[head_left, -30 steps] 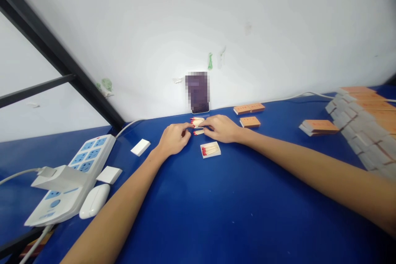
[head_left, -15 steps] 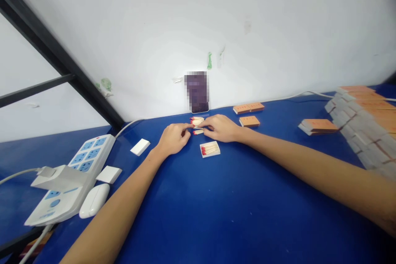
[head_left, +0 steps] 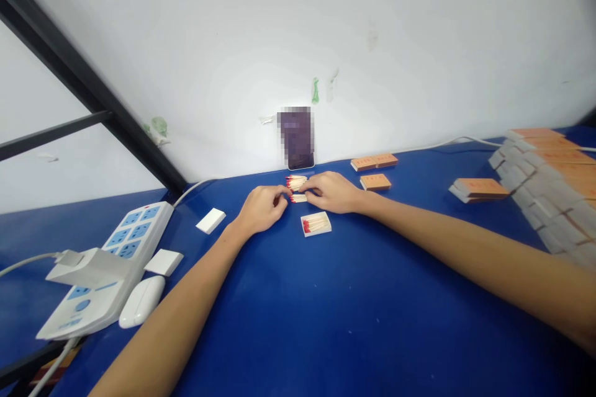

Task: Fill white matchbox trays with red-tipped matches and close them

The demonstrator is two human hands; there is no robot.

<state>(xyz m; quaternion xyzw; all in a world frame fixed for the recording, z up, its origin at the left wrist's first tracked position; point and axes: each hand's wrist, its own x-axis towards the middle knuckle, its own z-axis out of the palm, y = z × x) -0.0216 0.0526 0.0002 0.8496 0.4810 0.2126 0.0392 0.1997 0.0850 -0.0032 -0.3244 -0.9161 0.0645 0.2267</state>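
Note:
Far out on the blue table (head_left: 326, 316), my left hand (head_left: 261, 208) and my right hand (head_left: 331, 192) meet over a small bunch of red-tipped matches (head_left: 297, 183). The fingers of both hands are curled and pinch at the matches between them. A few matches (head_left: 298, 198) lie just under my fingertips. Just in front of my hands sits an open white matchbox tray (head_left: 316, 224) with red-tipped matches lying in it.
A blurred dark phone (head_left: 297, 138) leans on the white wall. Orange matchboxes (head_left: 375, 182) lie to the right, with a big stack (head_left: 549, 189) at the far right. At left are a power strip (head_left: 109, 260), a white earbud case (head_left: 142, 302) and white box sleeves (head_left: 211, 221).

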